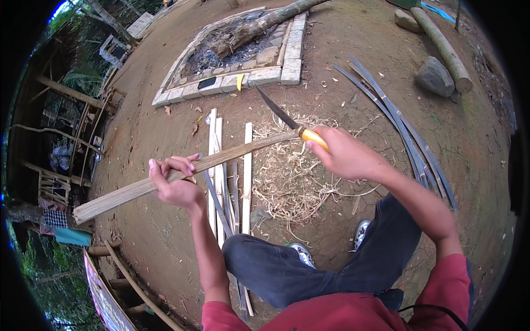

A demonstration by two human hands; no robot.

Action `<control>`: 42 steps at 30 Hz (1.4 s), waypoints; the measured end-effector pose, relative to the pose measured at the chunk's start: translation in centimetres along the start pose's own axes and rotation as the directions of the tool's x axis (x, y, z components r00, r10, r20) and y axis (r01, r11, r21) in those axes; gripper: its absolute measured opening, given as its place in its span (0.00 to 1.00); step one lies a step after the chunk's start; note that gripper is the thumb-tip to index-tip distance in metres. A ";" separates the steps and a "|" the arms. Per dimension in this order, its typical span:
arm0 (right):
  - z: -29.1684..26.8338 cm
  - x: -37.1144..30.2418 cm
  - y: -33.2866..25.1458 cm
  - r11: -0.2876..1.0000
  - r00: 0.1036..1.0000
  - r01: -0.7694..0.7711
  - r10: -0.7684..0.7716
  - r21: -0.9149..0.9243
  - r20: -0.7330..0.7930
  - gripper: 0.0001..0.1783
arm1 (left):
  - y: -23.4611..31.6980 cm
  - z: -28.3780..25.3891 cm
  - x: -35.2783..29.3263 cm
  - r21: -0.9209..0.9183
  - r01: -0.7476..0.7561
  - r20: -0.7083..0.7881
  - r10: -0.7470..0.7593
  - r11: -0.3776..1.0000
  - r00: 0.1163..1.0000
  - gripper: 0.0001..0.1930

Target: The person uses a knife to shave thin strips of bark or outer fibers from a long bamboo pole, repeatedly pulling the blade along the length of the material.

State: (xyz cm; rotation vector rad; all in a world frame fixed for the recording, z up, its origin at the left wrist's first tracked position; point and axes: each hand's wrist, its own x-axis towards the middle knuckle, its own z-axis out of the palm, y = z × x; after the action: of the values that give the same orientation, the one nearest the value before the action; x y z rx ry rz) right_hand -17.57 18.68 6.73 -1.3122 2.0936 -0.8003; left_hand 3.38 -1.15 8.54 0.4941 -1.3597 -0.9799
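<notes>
A long pale strip of split wood or bamboo (121, 197) lies aslant in front of me, its wide end at the left and its narrow end near the knife. My left hand (178, 185) is closed round its middle, with the fingers curled over the upper side. In my right hand (348, 154) is a knife (280, 113) with a yellow handle, gripped tightly. Its dark, curved blade points up and to the left. The strip's narrow end meets the knife where blade and handle join; I cannot tell whether the edge touches it.
Curly shavings (292, 187) cover the dirt between my feet and beyond. Pale strips (247, 176) lie left of them, dark strips (408, 129) to the right. Farther off are a brick-edged fire pit (229, 83) with a log (265, 23), a dark phone-like slab (207, 83) and a rock (434, 76).
</notes>
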 end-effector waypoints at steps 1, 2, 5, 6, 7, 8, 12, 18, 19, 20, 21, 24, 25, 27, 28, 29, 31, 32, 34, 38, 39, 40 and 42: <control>1.3 0.1 0.7 0.998 0.994 0.054 -0.053 0.008 -0.090 0.14 | 0.4 0.6 0.4 -0.020 -0.028 0.012 0.028 0.999 1.000 0.21; 2.1 0.0 1.4 0.999 0.993 0.040 -0.037 0.023 -0.113 0.14 | 0.8 1.4 0.6 -0.061 -0.047 0.021 0.048 0.997 0.999 0.21; 4.8 0.7 2.9 0.992 0.985 0.052 -0.032 0.113 -0.169 0.12 | 2.2 3.8 1.2 -0.113 -0.138 -0.011 0.138 0.984 0.990 0.21; 5.3 0.8 3.0 0.989 0.985 0.046 -0.021 0.143 -0.173 0.12 | 2.5 4.2 1.5 -0.131 -0.147 -0.005 0.147 0.981 0.989 0.21; 5.7 1.0 2.9 0.984 0.984 0.040 -0.009 0.171 -0.177 0.12 | 2.7 4.6 1.8 -0.149 -0.155 0.000 0.157 0.977 0.988 0.21; 6.6 1.1 2.6 0.977 0.985 0.038 -0.001 0.212 -0.172 0.12 | 2.9 4.6 2.1 -0.152 -0.165 0.009 0.168 0.975 0.986 0.21; 8.7 1.4 1.5 0.953 0.956 0.204 -0.145 0.225 -0.254 0.13 | 3.1 5.2 2.9 -0.195 -0.204 0.009 0.210 0.959 0.978 0.21; 8.9 0.6 0.8 0.959 0.945 0.249 -0.209 0.139 -0.250 0.12 | 3.3 7.1 1.0 -0.282 -0.170 0.043 0.189 0.944 0.981 0.20; 8.9 1.1 1.4 0.972 0.967 0.183 -0.151 0.147 -0.205 0.11 | 3.5 7.6 0.9 -0.281 -0.172 0.048 0.193 0.944 0.980 0.20; 8.9 1.5 2.0 0.983 0.983 0.113 -0.089 0.147 -0.161 0.11 | 3.5 8.0 0.7 -0.286 -0.170 0.052 0.193 0.943 0.980 0.20; 8.8 1.6 2.4 0.985 0.963 0.155 -0.134 0.075 -0.232 0.11 | 3.4 8.1 0.6 -0.316 -0.158 0.065 0.187 0.935 0.980 0.20; 6.8 -0.7 0.5 0.976 0.983 0.127 -0.100 0.179 -0.153 0.12 | 4.1 8.5 0.2 -0.218 -0.176 0.037 0.188 0.960 0.981 0.20; 7.5 -1.2 0.7 0.951 0.934 0.258 -0.201 0.172 -0.294 0.12 | 4.2 8.8 -0.1 -0.278 -0.157 0.044 0.176 0.948 0.983 0.20; 9.0 -0.3 2.6 0.982 0.947 0.179 -0.155 0.061 -0.283 0.12 | 4.6 10.0 -0.9 -0.263 -0.184 0.002 0.191 0.947 0.982 0.20; 9.5 -0.2 3.3 0.990 0.952 0.138 -0.131 0.003 -0.278 0.12 | 4.7 10.3 -1.2 -0.256 -0.197 -0.021 0.199 0.946 0.980 0.20; 9.3 -0.4 2.9 0.995 0.970 0.088 -0.076 0.044 -0.233 0.12 | 4.6 10.1 -1.1 -0.273 -0.184 0.002 0.192 0.944 0.981 0.20; 7.1 -1.4 1.0 0.983 0.967 0.145 -0.117 0.111 -0.227 0.12 | 4.6 9.6 -0.7 -0.306 -0.175 0.037 0.195 0.936 0.980 0.20; 6.5 -2.1 0.4 0.975 0.966 0.164 -0.129 0.148 -0.223 0.12 | 4.8 10.0 -0.9 -0.290 -0.181 0.026 0.196 0.940 0.980 0.20; 7.0 -2.1 1.0 0.971 0.947 0.193 -0.148 0.138 -0.285 0.12 | 5.2 11.0 -1.7 -0.257 -0.190 0.003 0.198 0.947 0.980 0.20; 8.1 -1.4 2.3 0.988 0.974 0.059 -0.025 0.144 -0.226 0.12 | 5.2 10.8 -1.8 -0.270 -0.211 -0.002 0.218 0.940 0.976 0.20; 6.7 -2.1 1.5 0.980 0.974 0.078 -0.036 0.181 -0.224 0.12 | 5.2 10.9 -1.8 -0.259 -0.221 -0.011 0.226 0.940 0.974 0.20; 5.5 -2.7 0.6 0.971 0.974 0.098 -0.049 0.218 -0.221 0.12 | 5.3 11.1 -1.9 -0.248 -0.232 -0.019 0.235 0.941 0.972 0.20; 5.5 -3.4 0.4 0.966 0.956 0.129 -0.062 0.223 -0.286 0.12 | 5.5 12.2 -2.5 -0.223 -0.239 -0.052 0.233 0.945 0.971 0.20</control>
State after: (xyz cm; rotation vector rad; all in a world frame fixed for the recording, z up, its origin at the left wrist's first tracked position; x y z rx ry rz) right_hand -12.64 20.88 3.14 -1.2351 2.0694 -1.3028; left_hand -6.46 6.67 13.80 0.1643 -1.2319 -0.9140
